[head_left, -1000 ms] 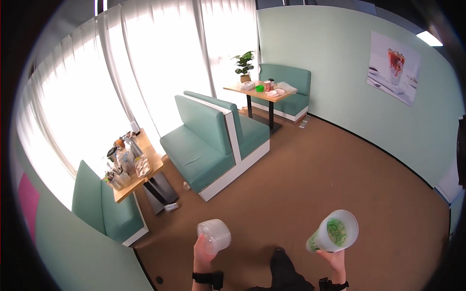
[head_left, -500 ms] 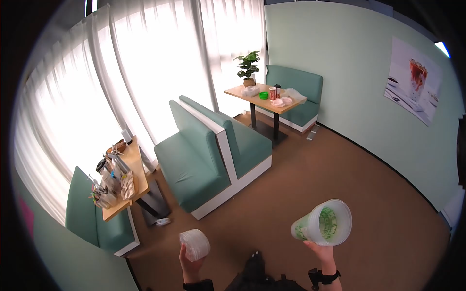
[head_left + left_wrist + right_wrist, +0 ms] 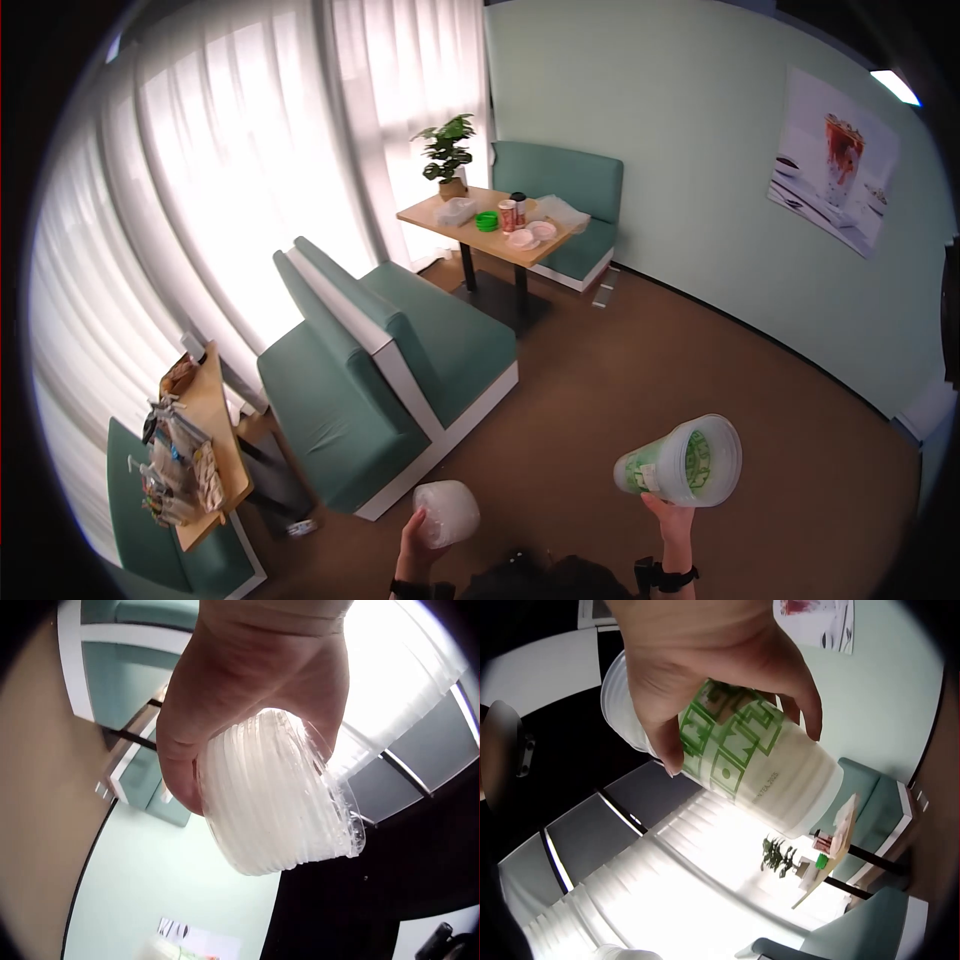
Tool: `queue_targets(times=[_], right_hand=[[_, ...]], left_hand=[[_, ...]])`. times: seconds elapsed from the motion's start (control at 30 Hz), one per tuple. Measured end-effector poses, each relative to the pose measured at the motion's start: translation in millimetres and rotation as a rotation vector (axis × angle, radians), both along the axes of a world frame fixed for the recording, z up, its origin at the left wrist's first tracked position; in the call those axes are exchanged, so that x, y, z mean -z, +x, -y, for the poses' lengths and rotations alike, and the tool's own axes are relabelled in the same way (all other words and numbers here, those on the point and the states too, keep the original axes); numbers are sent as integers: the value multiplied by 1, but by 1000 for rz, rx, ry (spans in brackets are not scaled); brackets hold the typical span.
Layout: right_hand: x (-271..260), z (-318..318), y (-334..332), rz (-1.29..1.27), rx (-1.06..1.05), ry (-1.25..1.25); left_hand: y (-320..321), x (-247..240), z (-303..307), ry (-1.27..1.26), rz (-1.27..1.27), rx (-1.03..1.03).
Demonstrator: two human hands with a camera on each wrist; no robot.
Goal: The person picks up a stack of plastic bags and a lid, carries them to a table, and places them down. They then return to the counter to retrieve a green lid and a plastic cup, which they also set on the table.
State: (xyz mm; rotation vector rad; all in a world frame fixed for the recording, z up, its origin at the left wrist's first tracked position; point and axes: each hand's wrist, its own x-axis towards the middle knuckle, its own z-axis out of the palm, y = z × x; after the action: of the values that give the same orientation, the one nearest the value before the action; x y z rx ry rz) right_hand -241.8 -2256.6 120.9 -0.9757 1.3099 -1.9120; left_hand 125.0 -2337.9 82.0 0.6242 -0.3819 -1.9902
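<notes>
Two hands are full: the left hand [image 3: 416, 545] grips a stack of lids [image 3: 450, 512], fingers curled round it, and the right hand [image 3: 675, 520] grips a printed cup [image 3: 662, 465]. The cup's long axis slants, base toward the lids, mouth away rightward. The left hand is nearer the near table [image 3: 205, 395]; the far table [image 3: 422, 213] stands well ahead of both.
</notes>
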Motion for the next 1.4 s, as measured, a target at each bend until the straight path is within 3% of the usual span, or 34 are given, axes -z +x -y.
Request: queue_targets(times=[0.13,0.27,0.3,0.4,0.53,0.7,0.87,0.93,1.17,1.4], right_hand=[[6,25,-40,28,105,48],[7,53,-101,41,174,61],[8,56,-117,35,198,103],[1,87,-168,48,212,34],[1,116,-225,4,196,60],[8,167,-266,-2,56,63],[11,223,-277,56,70,-12],[10,242,-282,53,-3,81],[6,325,-303,22,38,-2],[11,390,-322,-61,25,59]], left_hand=[[-61,3,61,17,159,177],[-128,23,105,61,153,238],[-155,-8,106,69,191,206],[-206,19,131,78,0,211],[-257,19,157,125,-43,198],[-285,1,190,69,-37,170],[-312,-7,233,38,-106,138],[-318,-5,256,33,-67,131],[-349,2,350,4,-75,166],[-366,9,392,53,-43,146]])
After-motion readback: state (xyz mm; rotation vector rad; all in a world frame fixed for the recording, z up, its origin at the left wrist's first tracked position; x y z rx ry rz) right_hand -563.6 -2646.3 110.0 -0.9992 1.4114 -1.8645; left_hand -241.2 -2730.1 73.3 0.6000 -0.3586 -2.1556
